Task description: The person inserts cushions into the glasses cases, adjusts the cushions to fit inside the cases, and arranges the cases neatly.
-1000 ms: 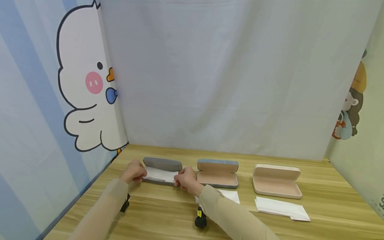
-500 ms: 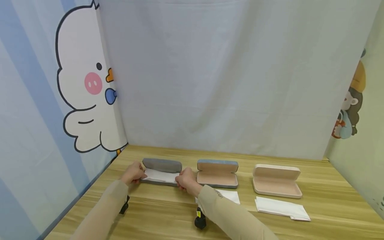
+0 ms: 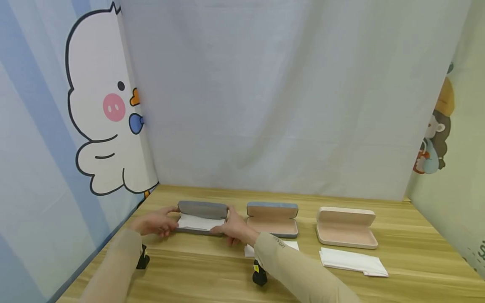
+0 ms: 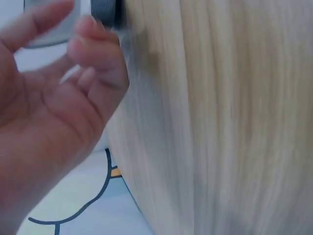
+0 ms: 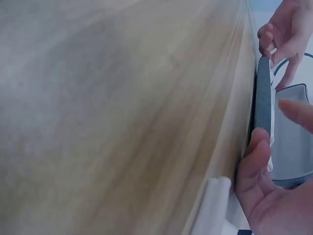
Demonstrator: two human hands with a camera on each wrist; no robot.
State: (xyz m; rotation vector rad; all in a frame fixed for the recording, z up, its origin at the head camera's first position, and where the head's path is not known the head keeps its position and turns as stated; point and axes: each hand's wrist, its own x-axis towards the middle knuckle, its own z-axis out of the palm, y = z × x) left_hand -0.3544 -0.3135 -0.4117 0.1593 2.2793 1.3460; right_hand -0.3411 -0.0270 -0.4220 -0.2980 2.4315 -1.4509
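A grey glasses case (image 3: 202, 209) stands with its lid up at the left of the table, and a folded white cloth (image 3: 198, 222) lies inside it. My left hand (image 3: 157, 222) is at the case's left end, one finger up at the lid and the others loosely bent below. In the left wrist view the thumb and fingers of that hand stand apart. My right hand (image 3: 235, 227) spans the right end, with a finger up by the lid and another digit over the front rim. The right wrist view shows a bent fingertip against the grey base (image 5: 263, 100).
To the right stand a blue glasses case (image 3: 273, 226) and a cream one (image 3: 346, 235), both with lids raised. A folded white cloth (image 3: 356, 261) lies before the cream case; another cloth (image 3: 291, 245) is partly hidden by my right sleeve. A curtain (image 3: 280, 105) hangs behind the table.
My left hand has let go of the cloth's left end and moved outward, a finger rising to the lid. My right hand has spread its fingers toward the lid. The view has shifted slightly.
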